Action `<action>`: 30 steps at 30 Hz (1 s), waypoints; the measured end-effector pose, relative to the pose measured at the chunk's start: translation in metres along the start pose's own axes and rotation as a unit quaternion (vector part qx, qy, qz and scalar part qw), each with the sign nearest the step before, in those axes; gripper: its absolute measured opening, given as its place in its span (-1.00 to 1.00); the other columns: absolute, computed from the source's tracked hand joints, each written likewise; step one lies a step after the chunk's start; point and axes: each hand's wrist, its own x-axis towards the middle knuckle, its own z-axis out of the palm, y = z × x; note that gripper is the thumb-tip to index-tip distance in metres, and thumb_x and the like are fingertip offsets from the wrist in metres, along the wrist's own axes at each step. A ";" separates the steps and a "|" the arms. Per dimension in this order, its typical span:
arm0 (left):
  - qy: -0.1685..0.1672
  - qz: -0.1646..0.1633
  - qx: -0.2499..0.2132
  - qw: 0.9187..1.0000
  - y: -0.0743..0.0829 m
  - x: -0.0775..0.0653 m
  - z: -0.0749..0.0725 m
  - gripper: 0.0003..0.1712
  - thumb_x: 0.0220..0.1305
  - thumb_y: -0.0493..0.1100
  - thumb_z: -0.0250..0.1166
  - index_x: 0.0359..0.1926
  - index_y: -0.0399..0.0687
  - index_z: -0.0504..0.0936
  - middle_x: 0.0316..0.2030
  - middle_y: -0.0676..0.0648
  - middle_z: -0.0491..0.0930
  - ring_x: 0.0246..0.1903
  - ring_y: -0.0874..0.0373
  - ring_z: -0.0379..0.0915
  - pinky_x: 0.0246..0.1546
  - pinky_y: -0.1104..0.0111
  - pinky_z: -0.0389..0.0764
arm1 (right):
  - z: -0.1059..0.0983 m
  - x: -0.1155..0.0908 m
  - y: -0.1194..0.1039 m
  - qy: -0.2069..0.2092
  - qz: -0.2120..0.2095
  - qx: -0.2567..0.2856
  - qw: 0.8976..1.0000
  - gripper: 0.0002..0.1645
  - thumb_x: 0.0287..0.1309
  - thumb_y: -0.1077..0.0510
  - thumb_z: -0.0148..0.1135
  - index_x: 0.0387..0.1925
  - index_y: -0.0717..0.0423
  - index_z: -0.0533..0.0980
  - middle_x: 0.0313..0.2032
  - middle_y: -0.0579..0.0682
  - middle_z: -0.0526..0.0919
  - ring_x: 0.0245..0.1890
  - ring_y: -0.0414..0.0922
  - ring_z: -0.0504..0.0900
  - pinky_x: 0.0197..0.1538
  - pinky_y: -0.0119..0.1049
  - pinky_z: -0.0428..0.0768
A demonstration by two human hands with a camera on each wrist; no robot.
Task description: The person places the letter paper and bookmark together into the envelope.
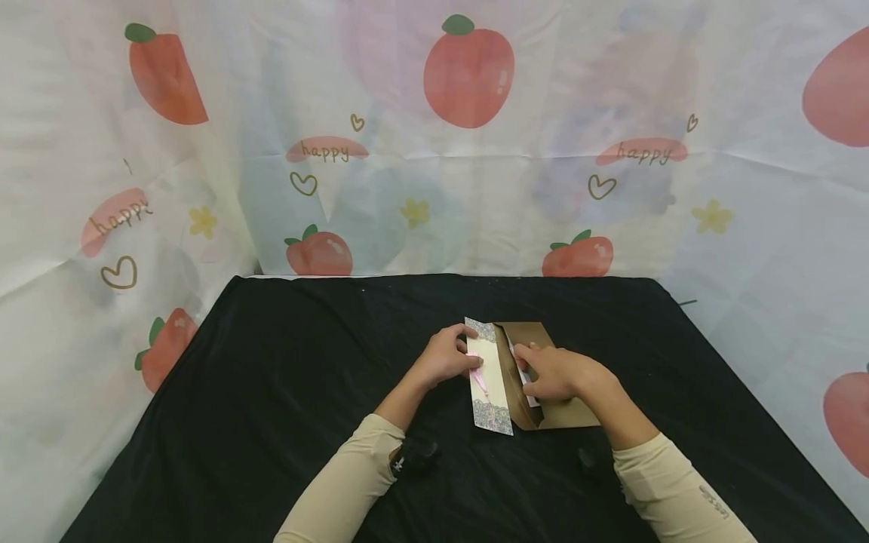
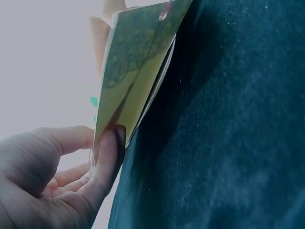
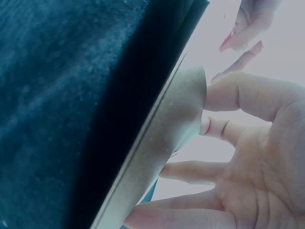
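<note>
A brown paper envelope (image 1: 566,411) lies on the black cloth, its near-left side gaping. Beside that opening stands a cream lace-printed card (image 1: 490,377) with grey patterned ends and a pink ribbon (image 1: 480,383); whether it is joined to the envelope I cannot tell. My left hand (image 1: 449,356) pinches the card's left edge between thumb and fingers; the left wrist view shows the thumb (image 2: 107,152) on its face. At the envelope's mouth, my right hand (image 1: 553,371) pinches the bent brown edge (image 3: 183,105). White paper (image 1: 532,400) peeks out beneath the right fingers.
Black cloth (image 1: 326,339) covers the table. A white curtain (image 1: 475,204) with fruit prints hangs behind and along both sides. Dark wrist devices sit under the left wrist (image 1: 416,456) and the right sleeve (image 1: 592,460).
</note>
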 end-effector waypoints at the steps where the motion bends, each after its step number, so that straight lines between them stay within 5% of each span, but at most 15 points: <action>1: -0.001 0.000 -0.004 1.000 0.000 0.001 0.001 -0.46 0.20 -0.46 0.45 0.21 -0.36 0.54 -0.42 -0.10 0.65 -0.56 0.09 0.66 -0.47 0.28 0.72 | 0.000 0.000 0.000 -0.001 0.002 0.000 1.000 -0.69 0.19 0.17 0.30 -0.14 0.00 0.34 -0.26 0.02 0.39 -0.59 -0.10 0.41 -0.47 -0.20 0.37; 13: 0.000 -0.008 -0.021 1.000 -0.001 0.004 0.011 -0.47 0.21 -0.42 0.42 0.21 -0.44 0.56 -0.44 -0.09 0.67 -0.61 0.13 0.62 -0.56 0.32 0.69 | 0.001 0.001 -0.001 0.000 0.008 -0.005 1.000 -0.68 0.17 0.17 0.30 -0.14 0.01 0.33 0.05 0.23 0.50 -0.64 -0.11 0.39 -0.49 -0.21 0.36; 22: 0.004 -0.001 -0.042 0.999 -0.004 0.006 0.014 -0.42 0.15 -0.53 0.42 0.21 -0.42 0.52 -0.32 -0.13 0.56 -0.68 0.11 0.61 -0.58 0.29 0.71 | 0.001 0.003 0.000 -0.004 0.012 -0.010 1.000 -0.65 0.16 0.13 0.31 -0.14 -0.01 0.31 -0.03 0.18 0.49 -0.61 -0.10 0.43 -0.47 -0.19 0.38; 30: 0.005 0.005 -0.001 1.000 -0.002 0.008 0.020 -0.41 0.13 -0.51 0.47 0.20 -0.40 0.54 -0.30 -0.10 0.60 -0.63 0.07 0.68 -0.58 0.33 0.70 | 0.001 0.003 0.000 -0.008 0.024 -0.006 1.000 -0.66 0.19 0.13 0.31 -0.13 0.00 0.32 0.08 0.26 0.48 -0.59 -0.07 0.46 -0.46 -0.18 0.40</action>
